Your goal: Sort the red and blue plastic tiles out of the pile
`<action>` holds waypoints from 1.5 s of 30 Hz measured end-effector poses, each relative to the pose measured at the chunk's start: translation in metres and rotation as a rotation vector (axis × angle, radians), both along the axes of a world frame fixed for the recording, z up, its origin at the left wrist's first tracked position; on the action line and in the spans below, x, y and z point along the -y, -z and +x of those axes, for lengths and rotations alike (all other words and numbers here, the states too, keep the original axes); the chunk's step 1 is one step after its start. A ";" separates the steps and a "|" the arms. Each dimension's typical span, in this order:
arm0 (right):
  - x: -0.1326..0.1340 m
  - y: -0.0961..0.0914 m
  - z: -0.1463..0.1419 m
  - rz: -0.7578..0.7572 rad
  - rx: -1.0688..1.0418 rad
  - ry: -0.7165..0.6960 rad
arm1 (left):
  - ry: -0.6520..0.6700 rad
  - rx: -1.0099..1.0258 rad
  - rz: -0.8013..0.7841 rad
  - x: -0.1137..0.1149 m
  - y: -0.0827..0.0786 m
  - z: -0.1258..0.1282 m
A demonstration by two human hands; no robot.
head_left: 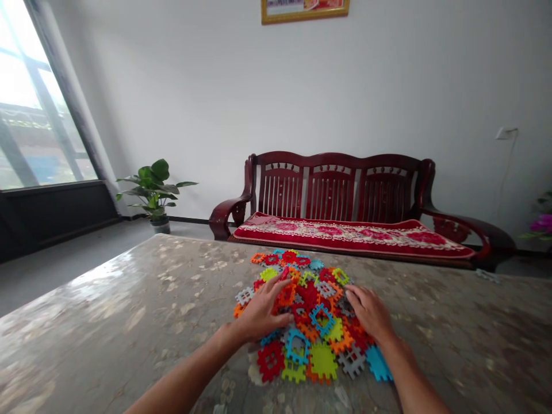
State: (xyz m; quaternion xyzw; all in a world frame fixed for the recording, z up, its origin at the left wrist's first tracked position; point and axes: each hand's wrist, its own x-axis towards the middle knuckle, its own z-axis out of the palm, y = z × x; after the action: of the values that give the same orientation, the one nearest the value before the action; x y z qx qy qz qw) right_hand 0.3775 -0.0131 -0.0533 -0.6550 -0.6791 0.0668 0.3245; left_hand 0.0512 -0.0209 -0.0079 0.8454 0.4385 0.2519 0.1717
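A heap of flat, notched plastic building tiles (pixel 308 296) in red, orange, lime green, blue and grey lies on the table. Some tiles are solid, like the lime tile (pixel 323 361) at the front; others have window-like cutouts. Over the left part of the heap, my left hand (pixel 263 310) is open, its thumb and fingers apart, with nothing visible in its grasp. My right hand (pixel 371 313) is at the heap's right side, fingers extended beside a dark grey tile (pixel 345 305). Its fingertips partly hide what they touch. A solid blue tile (pixel 379 363) lies near my right wrist.
The table has a patterned grey-brown cover (pixel 172 322). Beyond its far edge stands a dark red wooden bench (pixel 332 190) with a red floral seat cover (pixel 345 233). A potted plant (pixel 157 187) stands at the far left, near a window (pixel 38 109).
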 end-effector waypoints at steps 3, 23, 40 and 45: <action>0.000 -0.001 -0.003 -0.013 -0.086 -0.021 | 0.084 -0.174 0.040 0.020 -0.005 0.009; 0.003 -0.016 -0.049 0.104 -0.451 -0.234 | 0.107 -0.241 0.203 0.065 0.015 0.009; -0.009 -0.006 -0.011 0.169 -0.837 0.118 | -0.153 -0.294 0.384 0.056 -0.010 0.024; -0.012 0.005 0.000 0.135 -0.939 0.179 | 0.292 -0.324 0.504 0.092 0.003 0.075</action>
State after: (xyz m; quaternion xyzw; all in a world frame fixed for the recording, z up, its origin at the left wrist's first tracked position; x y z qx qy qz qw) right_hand 0.3775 -0.0008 -0.0584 -0.5876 -0.4029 0.2829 0.6422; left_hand 0.1259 -0.1131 -0.0113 0.9443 0.2582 0.1873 -0.0806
